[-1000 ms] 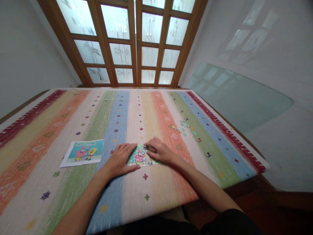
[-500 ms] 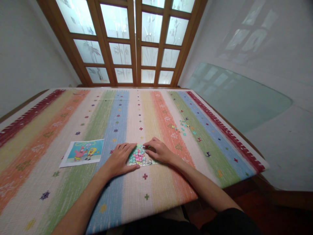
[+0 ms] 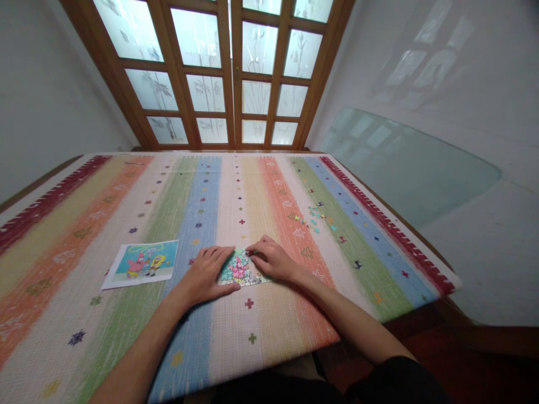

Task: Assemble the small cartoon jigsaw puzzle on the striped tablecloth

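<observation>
A small, partly assembled jigsaw puzzle (image 3: 239,268) lies flat near the table's front, with a pink figure on a green-blue ground. My left hand (image 3: 209,272) rests along its left side, fingers stretched toward the upper edge and thumb spread at the lower edge. Over the puzzle's upper right bends my right hand (image 3: 272,258), with thumb and index finger pinched at a small puzzle piece (image 3: 249,253) that the fingertips mostly cover. The right hand also hides part of the puzzle's right side.
Several loose puzzle pieces (image 3: 315,216) lie scattered at the right, beyond my right hand. A printed cartoon picture (image 3: 145,264) lies left of my left hand. A striped tablecloth (image 3: 168,336) covers the table. Glass-paned wooden doors (image 3: 233,73) stand behind it.
Both hands stay at the puzzle in almost the same pose. The whole view has shifted very slightly; the loose pieces and the picture lie where they were.
</observation>
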Demonstrator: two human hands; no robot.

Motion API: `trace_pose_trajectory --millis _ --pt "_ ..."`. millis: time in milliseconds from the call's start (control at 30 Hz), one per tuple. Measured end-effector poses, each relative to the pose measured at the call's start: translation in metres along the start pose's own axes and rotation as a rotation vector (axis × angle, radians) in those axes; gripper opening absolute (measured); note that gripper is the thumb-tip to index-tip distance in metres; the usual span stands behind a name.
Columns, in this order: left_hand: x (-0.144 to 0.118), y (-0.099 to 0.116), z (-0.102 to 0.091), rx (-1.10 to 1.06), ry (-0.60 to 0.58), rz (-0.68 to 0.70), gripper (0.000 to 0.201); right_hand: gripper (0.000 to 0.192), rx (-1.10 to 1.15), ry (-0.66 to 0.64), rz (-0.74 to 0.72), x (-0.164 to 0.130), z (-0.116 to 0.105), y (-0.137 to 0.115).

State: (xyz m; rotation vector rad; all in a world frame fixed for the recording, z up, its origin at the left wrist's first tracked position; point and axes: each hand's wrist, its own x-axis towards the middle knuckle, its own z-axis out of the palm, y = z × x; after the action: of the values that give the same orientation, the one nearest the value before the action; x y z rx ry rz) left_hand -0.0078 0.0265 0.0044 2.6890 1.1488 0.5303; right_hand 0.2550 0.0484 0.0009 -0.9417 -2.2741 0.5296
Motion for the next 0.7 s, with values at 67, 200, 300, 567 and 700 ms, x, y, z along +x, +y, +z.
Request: trace_pose_trajectory --millis 67,200,300,567,700 --pt "0.000 0.000 -0.001 0.004 -0.003 0.004 0.076 0.030 0.023 -0.017 -0.004 0.000 -0.003 0.001" --pt "0.001 0.001 -0.002 0.016 -0.001 0.009 0.076 0.029 0.042 -0.034 0.001 -0.002 -0.012 0.004" --pt "0.001 0.002 -0.002 0.013 -0.003 0.006 0.075 0.026 0.036 -0.019 0.001 -0.004 -0.019 0.009" --pt "0.000 0.001 -0.002 0.035 0.008 0.027 0.074 0.021 -0.075 0.030 0.006 -0.006 -0.033 0.030" --pt "0.000 0.001 -0.002 0.028 0.001 0.015 0.075 0.018 -0.094 0.092 0.083 -0.010 -0.041 0.047"
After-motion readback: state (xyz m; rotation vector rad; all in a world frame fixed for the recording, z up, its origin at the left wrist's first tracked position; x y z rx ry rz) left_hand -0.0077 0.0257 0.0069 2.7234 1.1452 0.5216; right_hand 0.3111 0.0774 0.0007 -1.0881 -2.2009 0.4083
